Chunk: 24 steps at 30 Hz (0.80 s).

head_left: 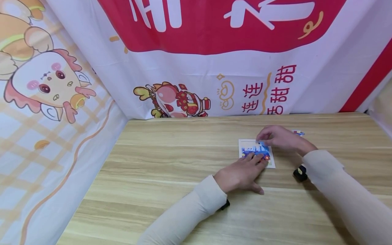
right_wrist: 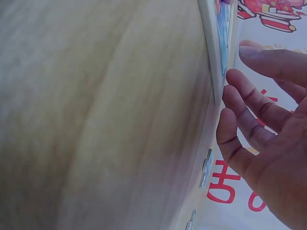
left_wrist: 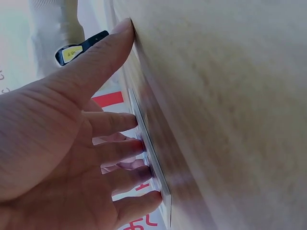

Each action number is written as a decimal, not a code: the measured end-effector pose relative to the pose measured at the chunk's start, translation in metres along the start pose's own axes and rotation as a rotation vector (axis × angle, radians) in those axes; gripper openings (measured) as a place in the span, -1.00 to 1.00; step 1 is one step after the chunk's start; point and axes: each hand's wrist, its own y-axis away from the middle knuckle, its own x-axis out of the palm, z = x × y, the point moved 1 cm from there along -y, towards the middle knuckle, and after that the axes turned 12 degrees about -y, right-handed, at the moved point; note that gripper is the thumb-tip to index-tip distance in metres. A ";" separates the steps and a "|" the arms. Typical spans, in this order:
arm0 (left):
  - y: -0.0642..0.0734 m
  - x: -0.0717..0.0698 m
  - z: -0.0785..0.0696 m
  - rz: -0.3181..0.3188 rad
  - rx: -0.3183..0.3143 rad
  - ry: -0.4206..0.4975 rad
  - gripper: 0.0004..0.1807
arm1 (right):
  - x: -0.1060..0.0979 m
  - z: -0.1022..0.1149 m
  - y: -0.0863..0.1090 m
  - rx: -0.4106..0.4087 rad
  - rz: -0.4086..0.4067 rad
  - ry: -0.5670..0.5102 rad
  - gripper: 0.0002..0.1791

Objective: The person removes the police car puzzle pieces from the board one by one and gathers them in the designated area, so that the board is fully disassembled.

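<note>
A small white-framed picture board (head_left: pixel 240 147) with a blue cartoon vehicle lies flat on the table; it looks like a jigsaw puzzle. My left hand (head_left: pixel 243 173) rests its spread fingertips on the board's near part, the thumb out on the tabletop. At the far right corner is my right hand (head_left: pixel 281 137), fingers loosely bent. In the right wrist view, fingertips of the right hand (right_wrist: pixel 268 124) touch or nearly touch the board's edge (right_wrist: pixel 212 52), and the thumb stands apart from them. Nothing shows between those fingers. Both hands cover parts of the picture.
Small colourful pieces (head_left: pixel 297 133) lie beyond the right wrist; the right wrist view shows two flat pieces, one (right_wrist: pixel 206 168) nearer the board. The wooden table (head_left: pixel 159 163) meets a printed cloth (head_left: pixel 190 68) at the back. Black devices (head_left: pixel 300 173) sit at the wrists.
</note>
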 end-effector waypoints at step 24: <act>-0.004 0.001 0.001 0.037 -0.002 0.012 0.11 | 0.000 -0.003 0.000 0.007 0.086 0.013 -0.71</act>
